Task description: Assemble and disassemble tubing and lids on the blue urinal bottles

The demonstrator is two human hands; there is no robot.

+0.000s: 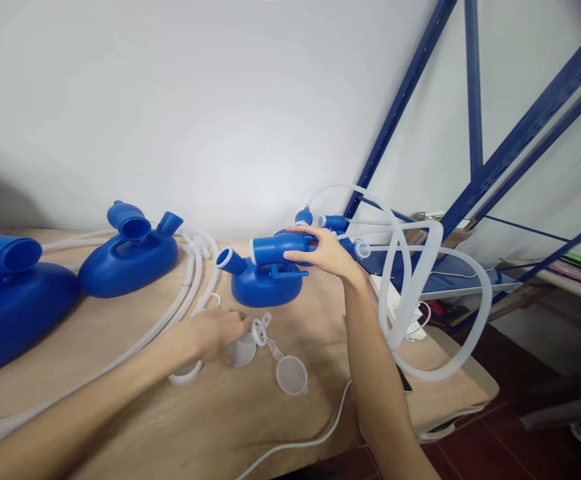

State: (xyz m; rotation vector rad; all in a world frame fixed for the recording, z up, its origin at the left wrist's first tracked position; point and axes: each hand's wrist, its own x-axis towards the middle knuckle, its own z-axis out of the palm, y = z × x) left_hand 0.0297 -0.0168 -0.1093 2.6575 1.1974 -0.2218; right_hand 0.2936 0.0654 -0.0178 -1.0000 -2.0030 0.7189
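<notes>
A blue plastic urinal bottle (265, 287) stands mid-table, its wide spout and a narrower side neck facing left. My right hand (323, 250) is wrapped over the back of the spout from above, thumb in front. Below and left of the bottle, my left hand (220, 331) reaches low over the table, fingers closed at a translucent plastic cap (259, 332) with a strap. Part of that grip is hidden by the hand itself. Another translucent round cap (291, 375) lies flat to the right, and a white ring-like piece (186, 375) shows under my left wrist.
More blue bottles (133, 267) stand at the left. Whitish hoses (190, 280) run behind my left arm. At the right, a corrugated hose (425, 260) loops over a white power strip (395, 303). A blue metal rack (410, 87) rises there. A white cable (315, 441) crosses the table's front.
</notes>
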